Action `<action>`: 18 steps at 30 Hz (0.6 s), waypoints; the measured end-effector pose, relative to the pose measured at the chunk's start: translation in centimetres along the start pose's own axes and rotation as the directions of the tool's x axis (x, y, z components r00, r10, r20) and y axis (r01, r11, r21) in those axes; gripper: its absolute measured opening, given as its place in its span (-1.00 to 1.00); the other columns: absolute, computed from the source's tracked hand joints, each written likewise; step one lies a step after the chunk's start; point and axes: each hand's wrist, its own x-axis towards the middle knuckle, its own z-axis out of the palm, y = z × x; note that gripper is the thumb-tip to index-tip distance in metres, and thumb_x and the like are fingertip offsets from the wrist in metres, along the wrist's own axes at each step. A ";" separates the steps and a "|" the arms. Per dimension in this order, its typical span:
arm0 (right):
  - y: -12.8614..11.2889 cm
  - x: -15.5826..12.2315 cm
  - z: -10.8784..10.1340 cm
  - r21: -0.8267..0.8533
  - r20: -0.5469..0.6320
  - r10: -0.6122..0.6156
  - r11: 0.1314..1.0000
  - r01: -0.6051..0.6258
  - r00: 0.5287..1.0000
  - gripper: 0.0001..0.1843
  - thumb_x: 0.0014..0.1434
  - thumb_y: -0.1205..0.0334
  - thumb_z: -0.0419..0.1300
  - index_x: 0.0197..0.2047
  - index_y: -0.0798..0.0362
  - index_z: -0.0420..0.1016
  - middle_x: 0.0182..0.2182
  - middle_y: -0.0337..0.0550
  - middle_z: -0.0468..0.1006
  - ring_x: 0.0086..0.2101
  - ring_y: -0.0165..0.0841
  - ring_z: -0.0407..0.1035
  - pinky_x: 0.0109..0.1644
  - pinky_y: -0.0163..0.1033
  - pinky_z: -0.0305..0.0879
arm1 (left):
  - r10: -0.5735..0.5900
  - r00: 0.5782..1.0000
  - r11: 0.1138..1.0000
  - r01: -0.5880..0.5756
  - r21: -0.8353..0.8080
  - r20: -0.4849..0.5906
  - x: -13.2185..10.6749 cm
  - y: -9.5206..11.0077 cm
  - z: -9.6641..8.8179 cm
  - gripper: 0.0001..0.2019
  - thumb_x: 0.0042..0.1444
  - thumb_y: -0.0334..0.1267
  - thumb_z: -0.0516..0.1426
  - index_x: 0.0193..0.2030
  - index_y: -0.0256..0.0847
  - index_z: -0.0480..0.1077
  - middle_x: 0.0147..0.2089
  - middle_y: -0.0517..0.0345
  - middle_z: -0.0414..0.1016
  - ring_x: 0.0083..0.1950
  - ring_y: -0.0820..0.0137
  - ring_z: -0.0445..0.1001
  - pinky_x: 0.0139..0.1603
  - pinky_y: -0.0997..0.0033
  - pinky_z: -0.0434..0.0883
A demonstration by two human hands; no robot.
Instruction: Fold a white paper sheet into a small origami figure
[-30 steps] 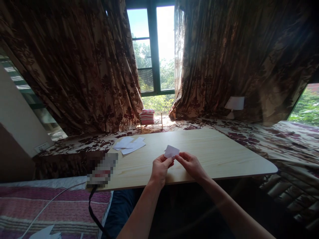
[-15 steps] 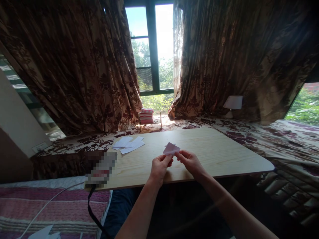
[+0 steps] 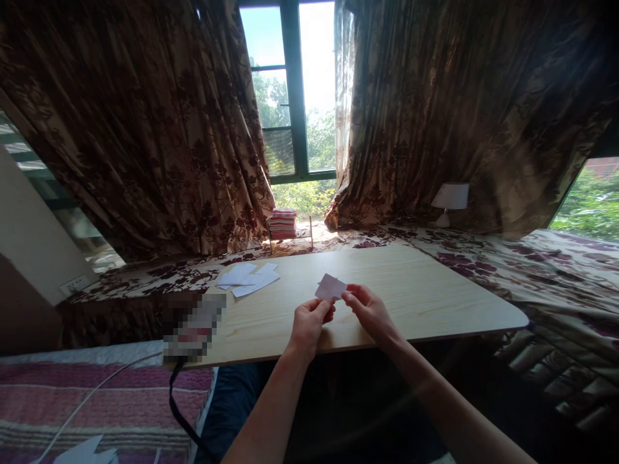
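A small pale folded piece of paper (image 3: 329, 287) is held a little above the light wooden table (image 3: 425, 296), near its front edge. My left hand (image 3: 309, 323) pinches its lower left corner with fingers curled. My right hand (image 3: 368, 312) pinches its right side between thumb and fingertips. Both forearms reach in from the bottom of the view.
Several loose white paper sheets (image 3: 246, 278) lie at the table's far left. A blurred-out object (image 3: 193, 327) with a black strap hangs at the front left corner. A striped bed cover (image 3: 87, 399) is at left, a small white lamp (image 3: 449, 198) and floral curtains behind.
The paper piece has been turned slightly between my fingers and now shows a flatter face. Both hands stay in nearly the same place above the table.
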 end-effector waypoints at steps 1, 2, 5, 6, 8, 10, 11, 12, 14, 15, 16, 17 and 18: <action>0.0 -0.1 -0.1 -0.035 -0.041 -0.043 0.999 0.041 0.998 -0.72 0.14 0.08 0.09 -0.20 0.11 0.44 -0.38 -0.12 0.48 -0.38 -0.31 0.38 -0.31 -0.21 0.32 | -0.004 1.000 1.000 0.004 -0.011 0.003 0.0 0.0 0.0 -0.69 -0.29 -0.11 0.35 -0.54 -0.36 0.49 -0.55 0.13 0.43 -0.47 0.50 0.34 -0.34 0.45 0.31; -0.1 -0.2 -0.3 -0.073 -0.071 -0.091 0.994 0.086 0.993 -0.75 0.12 0.11 0.12 -0.19 0.08 0.42 -0.35 -0.12 0.47 -0.37 -0.32 0.37 -0.29 -0.19 0.31 | -0.007 1.000 1.000 0.007 -0.021 0.006 0.1 0.0 -0.1 -0.69 -0.30 -0.12 0.35 -0.53 -0.36 0.49 -0.55 0.13 0.42 -0.47 0.50 0.34 -0.34 0.45 0.31; -0.5 -0.5 -0.8 -0.182 -0.121 -0.232 0.961 0.208 0.965 -0.76 0.08 0.21 0.15 -0.15 0.03 0.41 -0.32 -0.15 0.41 -0.37 -0.33 0.31 -0.24 -0.17 0.29 | -0.019 1.000 0.999 0.020 -0.051 0.015 0.0 0.0 -0.1 -0.70 -0.30 -0.14 0.36 -0.51 -0.37 0.49 -0.55 0.14 0.42 -0.46 0.50 0.34 -0.34 0.45 0.31; -0.7 -0.6 -1.0 -0.213 -0.131 -0.270 0.948 0.238 0.954 -0.74 0.09 0.23 0.14 -0.11 0.02 0.39 -0.32 -0.15 0.40 -0.38 -0.34 0.30 -0.24 -0.16 0.28 | -0.025 1.000 0.998 0.026 -0.060 0.019 0.0 0.0 -0.1 -0.70 -0.30 -0.15 0.36 -0.51 -0.37 0.49 -0.54 0.14 0.42 -0.46 0.51 0.34 -0.34 0.45 0.31; -0.9 -0.6 -1.1 -0.264 -0.124 -0.334 0.919 0.294 0.934 -0.70 0.10 0.27 0.13 -0.06 0.02 0.37 -0.32 -0.15 0.39 -0.39 -0.33 0.29 -0.25 -0.16 0.29 | -0.037 0.999 0.996 0.040 -0.080 0.029 -0.1 0.1 -0.1 -0.70 -0.30 -0.16 0.36 -0.52 -0.37 0.48 -0.53 0.14 0.42 -0.46 0.52 0.34 -0.33 0.46 0.31; -1.2 -0.6 -1.0 -0.293 -0.061 -0.390 0.887 0.357 0.919 -0.75 0.11 0.29 0.13 -0.10 0.01 0.41 -0.33 -0.15 0.41 -0.37 -0.33 0.32 -0.24 -0.18 0.30 | -0.050 0.998 0.993 0.054 -0.101 0.043 -0.3 0.2 0.1 -0.71 -0.30 -0.16 0.36 -0.53 -0.36 0.48 -0.52 0.14 0.42 -0.46 0.53 0.34 -0.32 0.47 0.31; -1.3 -0.6 -0.8 -0.302 -0.021 -0.412 0.871 0.387 0.911 -0.80 0.12 0.31 0.12 -0.15 0.00 0.43 -0.34 -0.16 0.43 -0.35 -0.33 0.33 -0.23 -0.20 0.30 | -0.056 0.997 0.992 0.061 -0.110 0.052 -0.4 0.3 0.2 -0.72 -0.30 -0.17 0.36 -0.52 -0.36 0.48 -0.52 0.15 0.43 -0.45 0.53 0.35 -0.32 0.48 0.31; -1.4 -0.6 -0.7 -0.308 0.014 -0.430 0.857 0.413 0.903 -0.84 0.13 0.32 0.11 -0.20 0.00 0.45 -0.35 -0.16 0.45 -0.33 -0.32 0.34 -0.22 -0.21 0.30 | -0.063 0.996 0.991 0.069 -0.118 0.060 -0.4 0.4 0.2 -0.72 -0.30 -0.18 0.36 -0.51 -0.35 0.48 -0.51 0.15 0.43 -0.45 0.53 0.35 -0.32 0.48 0.31; -1.5 -0.7 -0.5 -0.320 0.064 -0.453 0.835 0.448 0.889 -0.86 0.17 0.34 0.09 -0.26 0.01 0.47 -0.36 -0.15 0.47 -0.31 -0.32 0.35 -0.21 -0.23 0.30 | -0.078 0.994 0.988 0.086 -0.130 0.072 -0.5 0.6 0.4 -0.74 -0.27 -0.18 0.34 -0.50 -0.34 0.49 -0.51 0.15 0.43 -0.45 0.52 0.35 -0.33 0.49 0.31; -1.6 -0.7 -0.4 -0.325 0.083 -0.461 0.826 0.461 0.884 -0.85 0.18 0.34 0.07 -0.27 0.01 0.47 -0.37 -0.15 0.47 -0.31 -0.32 0.35 -0.21 -0.23 0.30 | -0.086 0.994 0.987 0.095 -0.133 0.075 -0.5 0.6 0.4 -0.75 -0.24 -0.17 0.33 -0.50 -0.33 0.49 -0.52 0.15 0.43 -0.45 0.51 0.35 -0.34 0.48 0.31; -1.7 -0.7 -0.4 -0.330 0.101 -0.467 0.817 0.472 0.878 -0.84 0.19 0.34 0.07 -0.28 0.01 0.47 -0.37 -0.15 0.48 -0.30 -0.32 0.35 -0.21 -0.23 0.30 | -0.093 0.993 0.986 0.103 -0.134 0.074 -0.4 0.7 0.4 -0.76 -0.22 -0.17 0.32 -0.51 -0.33 0.49 -0.53 0.15 0.43 -0.45 0.51 0.36 -0.35 0.48 0.31; -1.7 -0.7 -0.4 -0.335 0.118 -0.472 0.809 0.483 0.874 -0.84 0.20 0.34 0.06 -0.28 0.01 0.47 -0.36 -0.15 0.48 -0.30 -0.32 0.35 -0.20 -0.23 0.30 | -0.100 0.992 0.985 0.109 -0.133 0.071 -0.4 0.7 0.4 -0.78 -0.21 -0.17 0.31 -0.52 -0.32 0.48 -0.54 0.15 0.43 -0.46 0.50 0.36 -0.35 0.47 0.31; -1.7 -0.7 -0.5 -0.339 0.132 -0.476 0.802 0.491 0.869 -0.84 0.21 0.34 0.06 -0.28 0.01 0.47 -0.35 -0.14 0.49 -0.29 -0.31 0.36 -0.19 -0.23 0.29 | -0.105 0.992 0.985 0.112 -0.131 0.064 -0.3 0.8 0.4 -0.79 -0.20 -0.18 0.30 -0.53 -0.31 0.48 -0.54 0.15 0.43 -0.46 0.50 0.36 -0.35 0.47 0.31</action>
